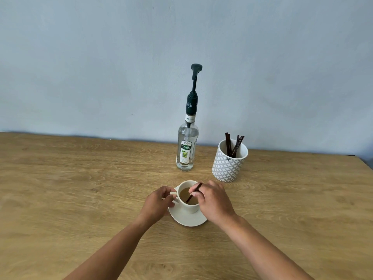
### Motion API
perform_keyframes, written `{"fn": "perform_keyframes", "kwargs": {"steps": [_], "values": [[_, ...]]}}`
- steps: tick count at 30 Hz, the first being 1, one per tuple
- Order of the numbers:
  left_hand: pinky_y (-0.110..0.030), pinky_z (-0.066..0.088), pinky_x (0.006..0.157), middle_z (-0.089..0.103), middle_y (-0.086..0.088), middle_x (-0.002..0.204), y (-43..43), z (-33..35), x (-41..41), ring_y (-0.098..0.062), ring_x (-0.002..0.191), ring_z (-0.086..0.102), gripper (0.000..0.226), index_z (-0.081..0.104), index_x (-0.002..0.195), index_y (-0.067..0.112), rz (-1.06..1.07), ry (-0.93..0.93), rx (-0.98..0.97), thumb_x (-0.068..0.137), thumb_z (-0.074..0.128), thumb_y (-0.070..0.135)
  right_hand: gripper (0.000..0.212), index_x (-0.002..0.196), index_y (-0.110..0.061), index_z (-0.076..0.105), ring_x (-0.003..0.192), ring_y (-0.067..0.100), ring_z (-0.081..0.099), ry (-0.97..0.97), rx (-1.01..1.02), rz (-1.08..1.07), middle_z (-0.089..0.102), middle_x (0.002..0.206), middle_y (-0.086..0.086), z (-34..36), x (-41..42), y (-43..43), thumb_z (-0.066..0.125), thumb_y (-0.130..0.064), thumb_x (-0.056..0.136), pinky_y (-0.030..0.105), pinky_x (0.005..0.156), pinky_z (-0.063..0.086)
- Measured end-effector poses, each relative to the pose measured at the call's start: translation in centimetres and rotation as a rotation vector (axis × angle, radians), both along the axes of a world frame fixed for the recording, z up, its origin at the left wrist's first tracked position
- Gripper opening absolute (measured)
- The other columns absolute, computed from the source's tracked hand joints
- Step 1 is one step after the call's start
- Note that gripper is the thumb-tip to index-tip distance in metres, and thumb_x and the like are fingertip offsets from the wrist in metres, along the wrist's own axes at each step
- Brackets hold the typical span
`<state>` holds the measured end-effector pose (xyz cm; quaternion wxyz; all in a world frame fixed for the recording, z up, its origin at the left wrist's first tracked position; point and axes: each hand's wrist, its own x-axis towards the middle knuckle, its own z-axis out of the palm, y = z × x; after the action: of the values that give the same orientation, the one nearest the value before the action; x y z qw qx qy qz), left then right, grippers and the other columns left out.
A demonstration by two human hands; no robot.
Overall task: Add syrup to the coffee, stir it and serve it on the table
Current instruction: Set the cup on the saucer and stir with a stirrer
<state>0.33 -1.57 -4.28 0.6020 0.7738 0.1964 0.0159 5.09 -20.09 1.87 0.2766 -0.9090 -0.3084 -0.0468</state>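
A white cup (188,207) of light brown coffee (184,194) stands on a white saucer (188,220) near the middle of the wooden table. My left hand (156,203) pinches the cup's handle on its left side. My right hand (212,200) holds a dark stir stick (192,194) tilted, its lower end dipped in the coffee. Behind the cup stands a clear syrup bottle (186,150) with a dark pump top, upright and untouched.
A patterned white holder (229,164) with several dark stir sticks sits behind and right of the cup. The wooden table (80,178) runs back to a pale blue wall; its right edge shows at the far right.
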Motion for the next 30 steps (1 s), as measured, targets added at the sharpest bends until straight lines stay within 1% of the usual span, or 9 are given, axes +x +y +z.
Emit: {"fn": "perform_keyframes", "kwargs": {"steps": [5,10,16,18,20,22,24,26,30], "values": [[-0.022,0.053,0.051,0.073,-0.002,0.091,0.0,0.0,-0.1,-0.022,0.084,0.076,0.007,0.07,0.096,0.02,0.001,-0.006,-0.005,0.096,0.064,0.017,0.014,0.098,-0.033,0.07,0.091,0.013,0.052,0.003,-0.018,-0.014,0.064,0.088,-0.015,0.0,0.3,0.0,0.061,-0.024,0.091,0.028,0.088,0.037],[-0.022,0.054,0.051,0.074,-0.003,0.092,0.0,0.0,-0.1,-0.023,0.085,0.075,0.006,0.07,0.096,0.021,-0.003,-0.002,-0.009,0.095,0.064,0.018,0.014,0.101,-0.028,0.068,0.095,0.014,0.053,-0.045,-0.099,-0.011,0.071,0.095,-0.01,0.3,0.6,-0.6,0.059,-0.021,0.093,0.033,0.089,0.038],[-0.022,0.054,0.051,0.073,-0.002,0.091,0.0,-0.1,0.0,-0.023,0.084,0.075,0.006,0.07,0.096,0.021,0.004,0.008,-0.016,0.095,0.065,0.018,0.012,0.097,-0.027,0.068,0.09,0.013,0.05,-0.004,-0.012,0.001,0.069,0.091,-0.01,0.6,0.2,-0.3,0.06,-0.019,0.092,0.031,0.088,0.037],[-0.022,0.053,0.05,0.073,-0.003,0.091,0.0,-0.1,0.0,-0.023,0.084,0.075,0.006,0.07,0.096,0.021,0.009,0.01,-0.014,0.095,0.065,0.018,0.013,0.096,-0.029,0.069,0.084,0.009,0.044,0.004,0.021,0.012,0.061,0.082,-0.018,0.5,0.0,-0.1,0.061,-0.021,0.091,0.028,0.086,0.035],[-0.022,0.053,0.05,0.073,-0.004,0.091,-0.1,-0.1,0.0,-0.024,0.084,0.075,0.006,0.07,0.095,0.021,0.011,0.009,-0.017,0.095,0.065,0.017,0.013,0.096,-0.03,0.071,0.083,0.006,0.038,0.008,0.035,0.012,0.045,0.072,-0.026,0.4,-0.1,0.0,0.063,-0.022,0.09,0.027,0.086,0.034],[-0.022,0.054,0.05,0.073,-0.004,0.092,-0.1,0.0,0.0,-0.023,0.084,0.075,0.006,0.07,0.096,0.02,0.01,0.012,-0.024,0.095,0.065,0.017,0.014,0.096,-0.03,0.073,0.083,0.006,0.038,-0.005,0.028,0.005,0.038,0.069,-0.028,0.4,-0.1,0.0,0.064,-0.022,0.089,0.027,0.086,0.035],[-0.023,0.054,0.051,0.074,-0.004,0.093,-0.1,0.1,0.0,-0.022,0.083,0.075,0.006,0.07,0.096,0.021,0.01,0.012,-0.021,0.095,0.064,0.018,0.014,0.097,-0.029,0.073,0.083,0.008,0.045,-0.031,0.006,0.005,0.051,0.072,-0.025,0.5,0.0,0.0,0.065,-0.02,0.088,0.028,0.085,0.037],[-0.024,0.056,0.053,0.074,-0.004,0.093,-0.1,0.1,0.0,-0.02,0.082,0.075,0.006,0.07,0.096,0.021,0.009,0.01,-0.01,0.096,0.064,0.018,0.015,0.099,-0.027,0.071,0.089,0.013,0.053,-0.066,-0.051,0.009,0.068,0.085,-0.014,0.6,0.2,-0.3,0.064,-0.019,0.089,0.031,0.086,0.038],[-0.025,0.057,0.055,0.074,-0.003,0.094,-0.1,0.0,-0.1,-0.02,0.083,0.076,0.006,0.07,0.097,0.021,0.011,0.008,-0.01,0.096,0.065,0.019,0.014,0.101,-0.024,0.067,0.094,0.016,0.055,-0.125,-0.122,0.007,0.071,0.095,-0.009,0.4,0.3,-1.0,0.059,-0.017,0.092,0.033,0.084,0.038]]}}
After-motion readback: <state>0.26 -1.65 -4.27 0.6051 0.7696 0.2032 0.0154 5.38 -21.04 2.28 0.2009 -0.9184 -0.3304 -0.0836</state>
